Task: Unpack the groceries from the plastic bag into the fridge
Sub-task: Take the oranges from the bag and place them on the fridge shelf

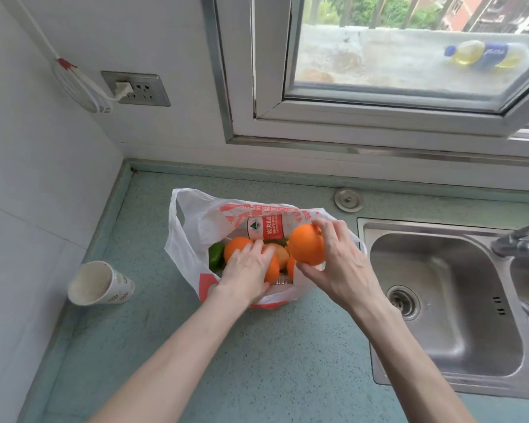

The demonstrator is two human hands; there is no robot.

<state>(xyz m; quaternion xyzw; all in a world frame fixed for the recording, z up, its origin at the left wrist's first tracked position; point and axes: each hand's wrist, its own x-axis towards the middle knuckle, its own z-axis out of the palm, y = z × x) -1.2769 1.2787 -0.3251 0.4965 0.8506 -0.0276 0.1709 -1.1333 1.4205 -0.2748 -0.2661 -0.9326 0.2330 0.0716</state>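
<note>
Item: white plastic bag with red print, standing open on the blue-green counter, just left of the steel sink. Contents visible: water bottle with red label at 12 o'clock in the bag mouth; green pepper at 9 o'clock; oranges in the bag at centre, with a paler brownish fruit among them. Right hand: fingers and thumb curled round 1 orange, held above the bag's 3 o'clock rim. Left hand: reaching into the bag, fingers lying over the fruit at centre; whether they grasp any cannot be told. Adjacent: paper cup lying on its side at 9 o'clock of the bag, apart from it. Wall socket with white plug, at 11 o'clock.
</note>
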